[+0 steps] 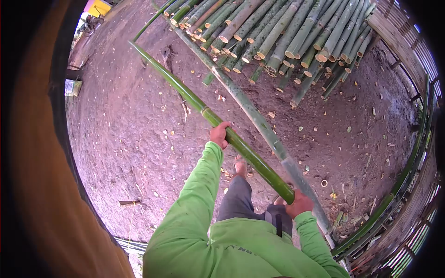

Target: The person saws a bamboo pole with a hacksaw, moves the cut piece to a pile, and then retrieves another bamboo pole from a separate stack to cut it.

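Note:
A long, glossy green bamboo pole runs slantwise from the upper left down to the right, in front of my body. My left hand is wrapped round its middle part. At its thick lower right end, my right hand grips the pole, with some fingers hidden beneath it. Just to the right of this pole and roughly along it lies a paler, grey-green bamboo pole, which passes behind my right hand.
A large stack of cut bamboo fills the top. Long green bamboo lies along the slatted wall at the right. A blade-like tool rests on the dirt floor. Orange-brown cloth hangs at the left.

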### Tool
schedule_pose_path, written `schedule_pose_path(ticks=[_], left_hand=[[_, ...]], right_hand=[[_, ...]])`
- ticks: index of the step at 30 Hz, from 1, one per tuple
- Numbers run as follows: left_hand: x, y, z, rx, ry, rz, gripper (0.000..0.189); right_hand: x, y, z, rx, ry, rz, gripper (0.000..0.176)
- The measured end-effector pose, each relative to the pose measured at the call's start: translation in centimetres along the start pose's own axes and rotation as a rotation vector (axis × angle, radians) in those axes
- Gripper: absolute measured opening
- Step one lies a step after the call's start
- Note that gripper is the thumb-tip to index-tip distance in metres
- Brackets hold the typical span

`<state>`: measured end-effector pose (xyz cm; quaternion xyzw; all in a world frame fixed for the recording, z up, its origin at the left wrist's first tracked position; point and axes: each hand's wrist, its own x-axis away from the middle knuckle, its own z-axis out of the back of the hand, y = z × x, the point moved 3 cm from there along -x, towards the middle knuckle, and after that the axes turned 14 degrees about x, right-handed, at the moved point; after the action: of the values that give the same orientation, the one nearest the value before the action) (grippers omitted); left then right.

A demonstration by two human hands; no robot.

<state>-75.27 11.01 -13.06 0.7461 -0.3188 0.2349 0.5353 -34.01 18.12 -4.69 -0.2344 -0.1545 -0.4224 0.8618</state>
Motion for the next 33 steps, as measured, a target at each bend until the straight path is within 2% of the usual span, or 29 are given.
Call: schedule_pose_path(ticks=[4, 9, 12, 14, 16, 19, 22, 25, 28, 33], left_hand=[[-0.3, -1.9, -3.2, -0.023, 0.036, -0.018, 0.016], [-0.6, -2.7, -3.6, -0.054, 0.037, -0.015, 0.038], [-1.8, -2.9, -4.0, -0.102, 0.016, -0.063, 0.042], [-1.8, -1.1, -4.2, -0.187, -0.005, -0.131, 0.044], [-2.8, 1.2, -3.3, -0.215, -0.048, -0.174, 0.043], [-1.8, 2.8, -1.7, -0.270, -0.026, -0.209, 0.042], [0.1, 1.2, -0.6, -0.270, -0.005, -0.193, 0.042], [1.8, -0.4, 0.3, -0.244, -0.007, -0.182, 0.042], [2.9, -1.5, 1.8, -0.141, -0.004, -0.188, 0.043], [3.6, -3.6, 2.2, -0.192, -0.015, -0.103, 0.043]], right_hand=[[-2.5, 2.1, -0.1, 0.055, 0.013, -0.078, 0.040], [-1.5, 1.1, -1.6, 0.002, -0.038, -0.134, 0.039], [-1.4, 0.5, -3.7, -0.049, -0.054, -0.152, 0.038], [-1.3, -1.3, -5.4, -0.122, -0.098, -0.175, 0.040], [-0.3, -4.6, -8.2, -0.193, -0.159, -0.077, 0.040], [1.2, -7.6, -8.5, -0.225, -0.324, -0.057, 0.044], [2.2, -5.8, -9.0, -0.217, -0.241, -0.057, 0.048], [3.8, -3.6, -9.4, -0.168, -0.264, -0.093, 0.048], [5.0, -2.2, -10.6, -0.128, -0.314, -0.071, 0.057], [6.7, -0.2, -11.2, -0.082, -0.305, -0.149, 0.053]])
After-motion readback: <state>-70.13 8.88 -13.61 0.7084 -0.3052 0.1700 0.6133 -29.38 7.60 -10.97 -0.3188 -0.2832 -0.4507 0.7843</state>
